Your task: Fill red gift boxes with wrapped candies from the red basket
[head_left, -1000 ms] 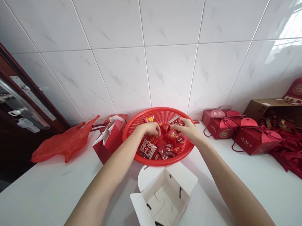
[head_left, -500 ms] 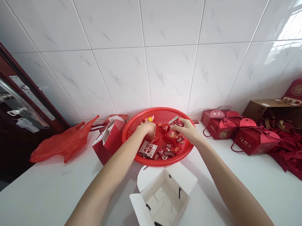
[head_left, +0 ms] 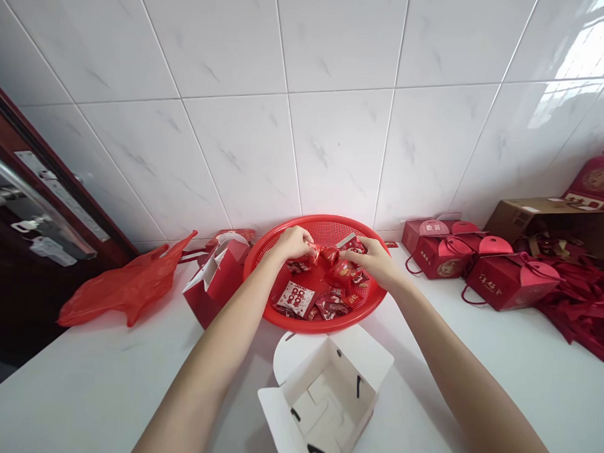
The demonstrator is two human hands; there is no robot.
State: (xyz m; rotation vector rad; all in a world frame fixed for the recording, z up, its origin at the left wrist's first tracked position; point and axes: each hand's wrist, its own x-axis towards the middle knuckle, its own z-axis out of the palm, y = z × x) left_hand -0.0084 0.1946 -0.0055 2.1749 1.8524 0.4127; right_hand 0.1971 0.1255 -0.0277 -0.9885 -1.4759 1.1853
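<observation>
Both hands reach into a red plastic basket (head_left: 258, 305) of wrapped sweets. Between the fingertips of my left hand (head_left: 294, 245) is a small red candy packet (head_left: 313, 253), over the basket's left half. My right hand (head_left: 373, 262) is closed around several red candy packets (head_left: 352, 245) at the right; the fingers partly cover them. Below the hands, a white packet with red print (head_left: 297, 297) and other red sweets (head_left: 332, 305) lie in the basket. In front of it stands an open box (head_left: 324, 408), white inside, with its flaps spread and nothing in it.
A red plastic bag (head_left: 124, 285) and a red gift box (head_left: 214, 283) lie left of the basket. Closed red gift boxes (head_left: 512, 286), a brown carton (head_left: 512, 219) and a heap of red ribbons (head_left: 588, 316) are at the right. A tiled wall (head_left: 225, 156) rises behind.
My left hand has moved up and slightly right within the basket, now pinching a red candy packet. The right hand has stayed almost in place with its packets.
</observation>
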